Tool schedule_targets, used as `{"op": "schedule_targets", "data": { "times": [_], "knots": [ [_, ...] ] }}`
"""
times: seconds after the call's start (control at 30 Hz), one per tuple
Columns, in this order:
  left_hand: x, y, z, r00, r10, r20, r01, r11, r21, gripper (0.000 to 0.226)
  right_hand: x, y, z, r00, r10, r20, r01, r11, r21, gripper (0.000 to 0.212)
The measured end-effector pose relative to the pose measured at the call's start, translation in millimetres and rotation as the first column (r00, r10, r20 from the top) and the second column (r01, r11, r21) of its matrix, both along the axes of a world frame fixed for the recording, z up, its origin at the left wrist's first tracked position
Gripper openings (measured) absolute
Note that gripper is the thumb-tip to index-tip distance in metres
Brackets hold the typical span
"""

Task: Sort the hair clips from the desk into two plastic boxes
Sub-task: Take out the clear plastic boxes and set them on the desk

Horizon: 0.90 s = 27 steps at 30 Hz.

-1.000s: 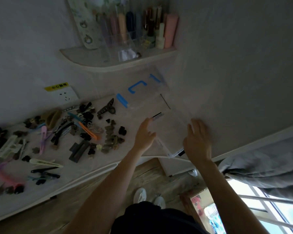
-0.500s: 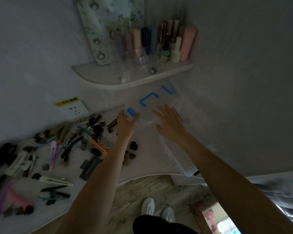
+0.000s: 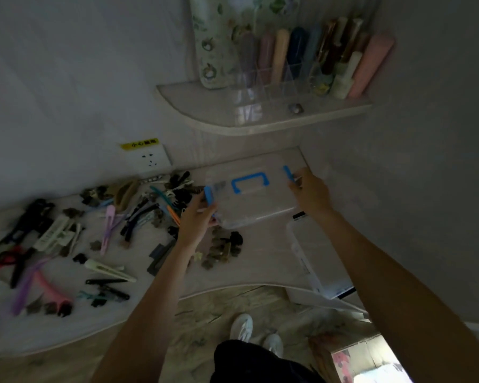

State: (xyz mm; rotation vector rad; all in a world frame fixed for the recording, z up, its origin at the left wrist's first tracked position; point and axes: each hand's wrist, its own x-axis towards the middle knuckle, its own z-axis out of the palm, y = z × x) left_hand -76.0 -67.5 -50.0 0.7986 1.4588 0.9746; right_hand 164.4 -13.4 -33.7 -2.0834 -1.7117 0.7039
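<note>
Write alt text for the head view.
Both hands, left hand and right hand, grip the ends of a clear plastic box with blue latches on a pale desk. Scattered hair clips lie to its left; a second clear box sits right.

I count two clear plastic boxes on the counter: one lidded box with one blue handle and two blue latches, and one second box to its right. Two hands are in view, left hand and right hand. The hair clips exceed twenty; I cannot fix an exact count.
</note>
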Motion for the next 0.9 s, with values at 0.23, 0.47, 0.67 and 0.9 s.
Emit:
{"op": "schedule_targets", "data": {
  "times": [0.23, 0.47, 0.67, 0.9],
  "knots": [
    [-8.8, -3.7, -0.4, 0.997, 0.033, 0.075, -0.03, 0.998, -0.046, 0.027, -12.8, -17.0, -0.3, 0.956, 0.24, 0.168, -0.277, 0.928, 0.25, 0.034],
    [-9.7, -7.0, -3.5, 0.998, 0.036, 0.053, -0.036, 0.999, -0.001, 0.029, -50.5, -43.6, -4.0, 0.716, 0.569, 0.405, -0.68, 0.699, 0.219, 0.032],
    [-6.2, -0.4, -6.7, 0.992, 0.083, 0.099, -0.079, 0.996, -0.041, 0.038, -38.2, -36.0, 20.2, 0.817, 0.469, 0.336, -0.575, 0.709, 0.407, 0.014],
    [4.0, 5.2, -9.7, 0.986, 0.105, 0.127, -0.101, 0.994, -0.036, 0.034, 27.9, -37.0, 31.7, 0.971, 0.206, 0.118, -0.238, 0.858, 0.456, 0.02]
  ]
}}
